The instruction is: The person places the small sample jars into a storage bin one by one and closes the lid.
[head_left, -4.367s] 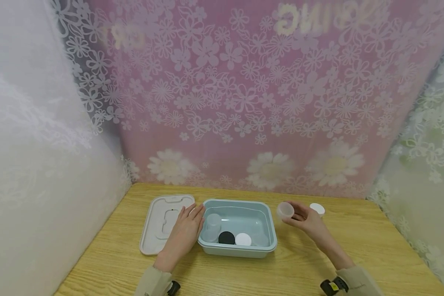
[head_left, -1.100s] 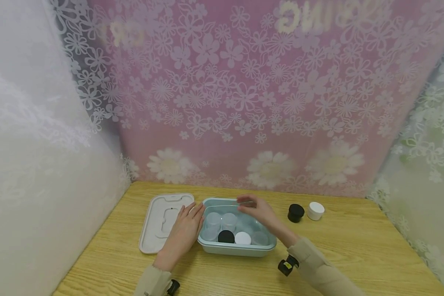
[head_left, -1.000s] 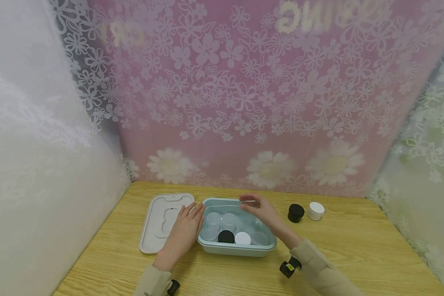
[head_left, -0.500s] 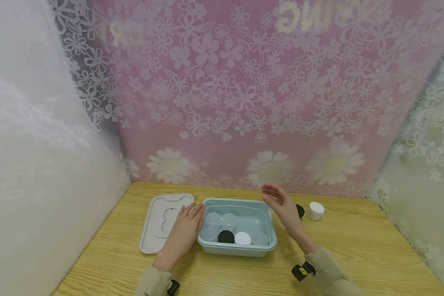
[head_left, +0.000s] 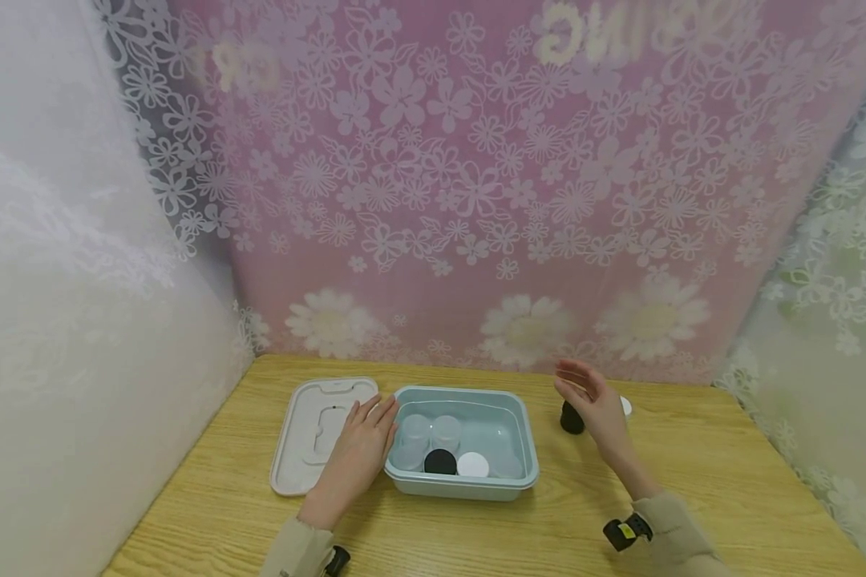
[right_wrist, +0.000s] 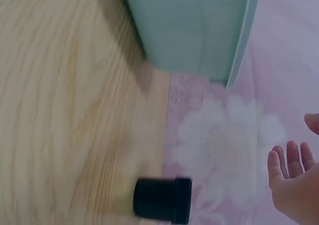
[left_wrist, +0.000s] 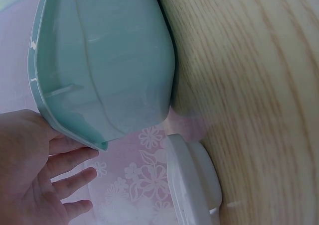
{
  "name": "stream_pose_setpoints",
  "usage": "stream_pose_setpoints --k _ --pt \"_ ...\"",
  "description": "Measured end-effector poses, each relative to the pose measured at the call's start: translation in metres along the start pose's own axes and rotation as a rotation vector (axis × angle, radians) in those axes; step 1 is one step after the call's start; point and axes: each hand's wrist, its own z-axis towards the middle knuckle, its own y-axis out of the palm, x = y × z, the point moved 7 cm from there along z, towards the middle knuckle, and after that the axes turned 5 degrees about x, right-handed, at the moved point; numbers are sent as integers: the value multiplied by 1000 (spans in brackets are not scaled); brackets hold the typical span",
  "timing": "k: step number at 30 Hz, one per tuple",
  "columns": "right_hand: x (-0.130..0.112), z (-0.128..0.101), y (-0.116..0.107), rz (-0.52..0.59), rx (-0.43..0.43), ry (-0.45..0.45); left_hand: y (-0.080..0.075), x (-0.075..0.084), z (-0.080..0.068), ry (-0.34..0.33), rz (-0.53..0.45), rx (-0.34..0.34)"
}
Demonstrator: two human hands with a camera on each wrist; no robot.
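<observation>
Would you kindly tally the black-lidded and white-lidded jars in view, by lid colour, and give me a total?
Black-lidded jars: 2
White-lidded jars: 2, one partly hidden behind the right hand
Total: 4

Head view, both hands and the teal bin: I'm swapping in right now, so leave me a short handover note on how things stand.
Left hand: open, flat against the left wall of the teal bin, partly over the white lid lying beside it.
Right hand: open, empty, raised beside the black jar.
Done: several jars sit in the bin, some clear ones plus a black-capped jar and a white-capped jar.
Left: the black jar and a white jar, mostly hidden behind the right hand, stand on the table; the bin is uncovered.
</observation>
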Motion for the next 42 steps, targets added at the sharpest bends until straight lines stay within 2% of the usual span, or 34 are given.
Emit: stream_pose_setpoints --k 7,14,22,28,31,36,42 --pt "22 3 -27 -36 39 95 0 0 -1 -6 -4 -7" --pt "42 5 -41 -190 14 209 -1 1 -1 -1 3 0" --pt "64 -1 -39 -295 -81 310 -3 1 -1 -7 -2 -2" --pt "69 -3 -35 -371 -130 303 -4 2 0 -2 0 0" --pt "74 -4 -34 -409 -157 331 -4 2 0 -2 1 1" --pt "80 -6 -34 -451 -164 384 -4 2 -1 -1 0 1" --pt "78 -4 -32 -476 -158 370 -3 1 -1 -1 4 3"
